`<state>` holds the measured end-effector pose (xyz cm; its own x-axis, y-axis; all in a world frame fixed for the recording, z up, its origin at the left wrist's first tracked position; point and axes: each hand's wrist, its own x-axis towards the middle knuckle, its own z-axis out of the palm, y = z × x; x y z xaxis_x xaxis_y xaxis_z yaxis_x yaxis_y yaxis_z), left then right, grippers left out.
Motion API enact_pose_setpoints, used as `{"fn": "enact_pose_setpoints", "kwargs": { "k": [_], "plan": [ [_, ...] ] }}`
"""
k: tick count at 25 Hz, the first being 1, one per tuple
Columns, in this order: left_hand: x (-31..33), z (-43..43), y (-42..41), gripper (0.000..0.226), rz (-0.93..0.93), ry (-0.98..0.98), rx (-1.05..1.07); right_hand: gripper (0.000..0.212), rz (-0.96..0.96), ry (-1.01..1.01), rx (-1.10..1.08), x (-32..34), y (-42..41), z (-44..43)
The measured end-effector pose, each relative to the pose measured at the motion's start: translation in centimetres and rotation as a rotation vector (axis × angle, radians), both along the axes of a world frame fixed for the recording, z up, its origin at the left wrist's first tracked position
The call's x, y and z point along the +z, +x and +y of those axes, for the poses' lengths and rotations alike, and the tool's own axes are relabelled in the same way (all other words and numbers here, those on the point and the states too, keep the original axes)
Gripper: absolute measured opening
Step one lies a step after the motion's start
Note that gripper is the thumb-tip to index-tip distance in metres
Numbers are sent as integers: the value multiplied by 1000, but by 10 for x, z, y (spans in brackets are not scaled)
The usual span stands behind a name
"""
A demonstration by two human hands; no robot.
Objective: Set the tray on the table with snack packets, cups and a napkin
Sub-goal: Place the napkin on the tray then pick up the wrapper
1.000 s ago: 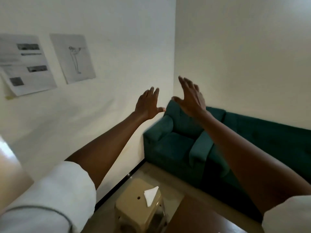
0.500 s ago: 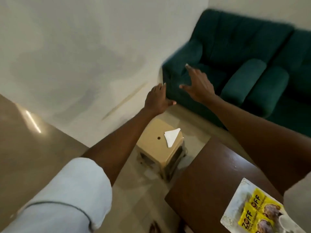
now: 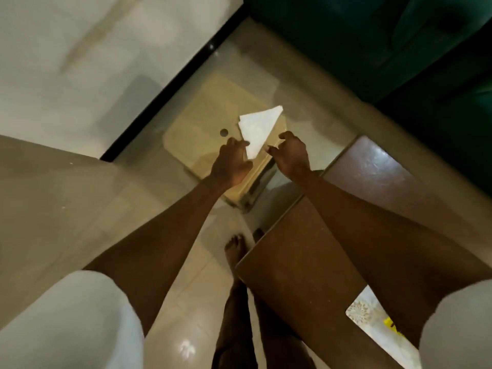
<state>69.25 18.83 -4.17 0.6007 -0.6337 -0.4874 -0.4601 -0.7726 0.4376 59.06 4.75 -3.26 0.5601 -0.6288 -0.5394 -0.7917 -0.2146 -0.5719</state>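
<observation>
Both our hands have dropped to the napkin [image 3: 259,130]; left hand [image 3: 231,162] and right hand [image 3: 291,154] open, empty. We should pinch its near corner gently.

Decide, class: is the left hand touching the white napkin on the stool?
Cannot tell. In the head view the left hand overlaps the lower tip of the napkin on the stool, but motion blur and the top-down angle hide any contact or gap.

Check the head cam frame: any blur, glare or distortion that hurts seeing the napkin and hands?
Head view: motion blur smears the wall, sofa and sleeves; the napkin on the stool stays fairly crisp, though the left hand and right hand are soft. Glare patches on the floor tiles and table. Wide-angle bending stretches both forearms.
</observation>
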Motion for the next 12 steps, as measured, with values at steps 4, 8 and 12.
{"fn": "enact_pose_setpoints", "kwargs": {
  "k": [4,8,12],
  "plan": [
    [-15,-32,8,54,-105,-126,10,52,-21,116,-128,-29,17,-4],
    [-23,-47,11,57,-78,0,-78,38,-56,101,-291,-39,34,-5],
    [-24,-56,9,50,-89,67,-73,40,-47,90,-403,-42,43,-1]
  ]
}}
